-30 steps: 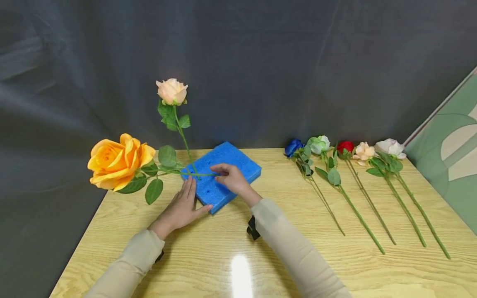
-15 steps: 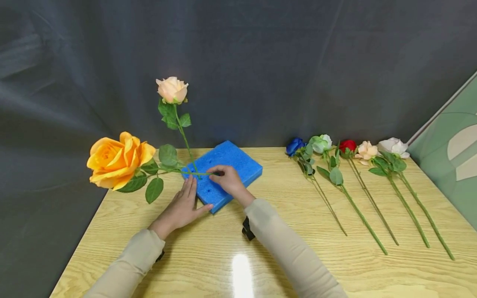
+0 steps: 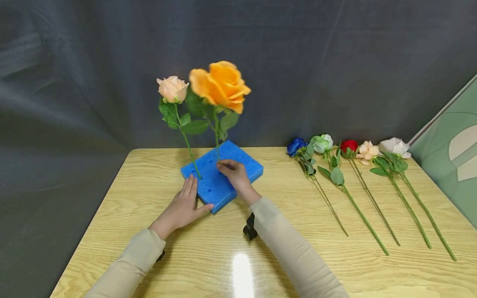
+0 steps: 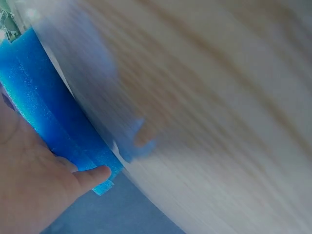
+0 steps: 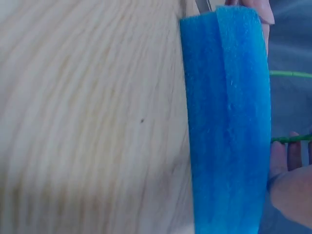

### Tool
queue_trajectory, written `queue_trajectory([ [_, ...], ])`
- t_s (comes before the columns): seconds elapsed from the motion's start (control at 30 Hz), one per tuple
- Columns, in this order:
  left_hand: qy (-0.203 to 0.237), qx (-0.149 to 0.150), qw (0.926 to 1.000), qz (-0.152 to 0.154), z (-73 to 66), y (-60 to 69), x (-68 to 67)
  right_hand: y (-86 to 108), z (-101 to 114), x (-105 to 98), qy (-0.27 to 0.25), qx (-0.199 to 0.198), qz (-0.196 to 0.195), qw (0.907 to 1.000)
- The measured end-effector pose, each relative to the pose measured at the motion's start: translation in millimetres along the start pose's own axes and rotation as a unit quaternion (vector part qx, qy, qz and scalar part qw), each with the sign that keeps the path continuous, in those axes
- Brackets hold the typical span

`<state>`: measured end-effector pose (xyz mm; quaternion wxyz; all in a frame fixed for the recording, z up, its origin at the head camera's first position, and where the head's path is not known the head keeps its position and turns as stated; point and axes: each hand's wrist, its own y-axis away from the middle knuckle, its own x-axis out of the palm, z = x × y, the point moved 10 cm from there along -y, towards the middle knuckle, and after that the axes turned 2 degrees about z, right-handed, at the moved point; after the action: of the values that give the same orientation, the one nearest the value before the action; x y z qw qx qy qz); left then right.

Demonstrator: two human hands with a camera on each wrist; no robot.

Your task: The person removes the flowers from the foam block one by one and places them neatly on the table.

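A blue foam block [image 3: 242,159] with small holes in its top lies on the table. My right hand [image 3: 236,176] pinches the lower stem of an orange rose [image 3: 221,87], which stands nearly upright over the block. In the right wrist view the green stem [image 5: 287,139] meets the block's top side by the fingers; whether its end is in the foam I cannot tell. My left hand [image 3: 182,207] rests along the block's near left edge, fingers straight and thumb at the front corner, as the left wrist view also shows. A pale peach rose [image 3: 173,89] stands in the block, leaning left.
On the right side of the table lie a blue rose [image 3: 296,147], a green-white rose [image 3: 321,143], a red rose [image 3: 348,145], a peach rose [image 3: 367,150] and a white rose [image 3: 395,147], stems toward me. A dark curtain [image 3: 275,74] hangs behind the table.
The orange rose has swung from lying leftward, level over the block, to upright, its bloom moving right and up. My right hand has turned with the stem; the left hand has stayed put.
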<state>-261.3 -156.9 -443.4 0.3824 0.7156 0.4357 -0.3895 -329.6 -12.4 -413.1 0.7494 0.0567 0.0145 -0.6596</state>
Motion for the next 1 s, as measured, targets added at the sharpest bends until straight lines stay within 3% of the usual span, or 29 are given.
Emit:
queue_trajectory([
  [0.2,-0.001,0.003,1.0,-0.005,-1.3,0.4,-0.7,-2.7,-4,-20,-0.066,-0.001,-0.052,0.9964],
  [0.5,-0.001,0.004,1.0,-0.008,-0.5,0.1,-1.0,-3.9,-6,-25,-0.086,0.007,-0.054,0.9948],
  [0.77,-0.002,0.005,0.9999,-0.009,-1.6,0.0,-0.9,-5.4,-5,-35,-0.111,-0.021,-0.087,0.9897],
  [1.0,0.003,0.003,1.0,-0.008,-1.1,0.6,-1.5,0.2,4,-43,-0.137,-0.081,-0.112,0.9808],
])
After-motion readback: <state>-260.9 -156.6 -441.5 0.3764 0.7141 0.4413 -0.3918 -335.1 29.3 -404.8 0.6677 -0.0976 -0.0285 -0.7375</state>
